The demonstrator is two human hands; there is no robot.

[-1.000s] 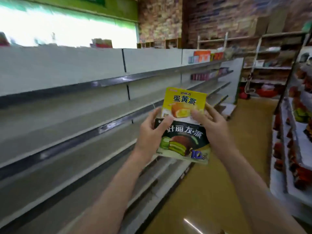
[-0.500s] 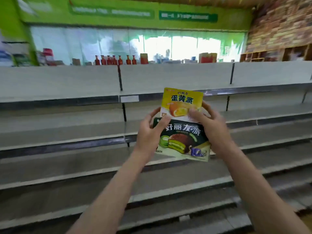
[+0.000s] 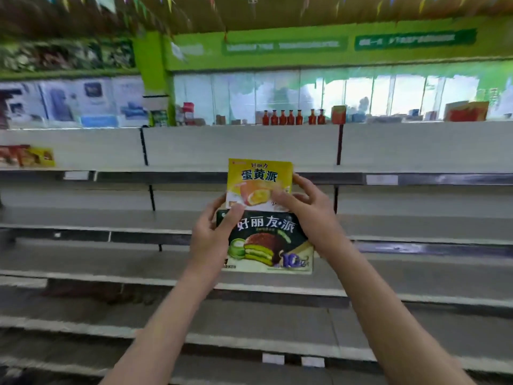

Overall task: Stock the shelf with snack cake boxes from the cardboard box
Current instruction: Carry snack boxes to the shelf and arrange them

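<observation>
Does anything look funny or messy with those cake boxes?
Nothing looks damaged or spilled. The yellow box and the dark green box are held together by the left hand and right hand, not yet on a shelf. The dark one tilts slightly.

In my hands: yellow box (image 3: 259, 179) with dark lettering and an orange-yellow cake picture; dark green box (image 3: 266, 240) with white lettering, a chocolate-brown cake with green filling, pale green lower edge. Shelves (image 3: 416, 151) grey-white with dark front strips. Bottles (image 3: 291, 118) on top red-orange. Wall band (image 3: 277, 51) bright green with darker green signs.
</observation>
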